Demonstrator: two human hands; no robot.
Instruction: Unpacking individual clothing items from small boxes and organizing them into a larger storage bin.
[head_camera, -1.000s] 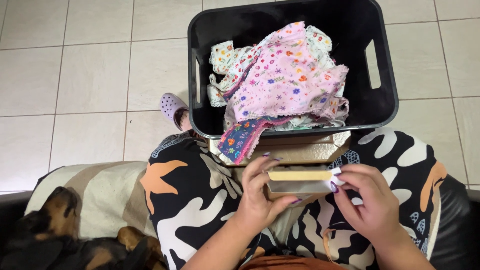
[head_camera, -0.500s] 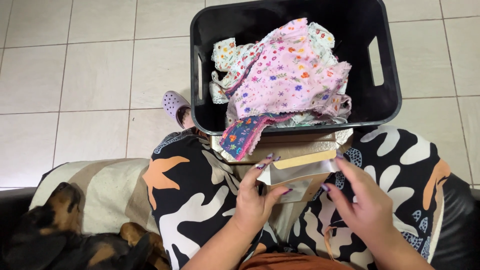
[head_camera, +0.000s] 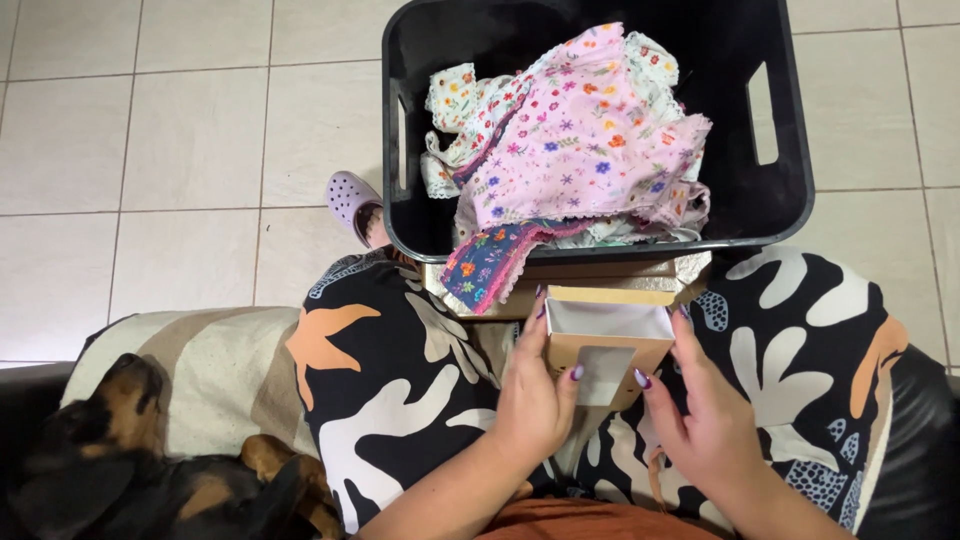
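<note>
Box (head_camera: 608, 345), small, open-topped: held level between my left hand (head_camera: 535, 400) and right hand (head_camera: 705, 420), fingers closed lightly on both sides.

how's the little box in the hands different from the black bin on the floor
The small cardboard box is tan outside with a white inside; the black plastic bin is dark all over. The box looks empty, while the bin is heaped with floral cloths. The box is held between left hand and right hand; the bin stands untouched. Both are open-topped.
</note>
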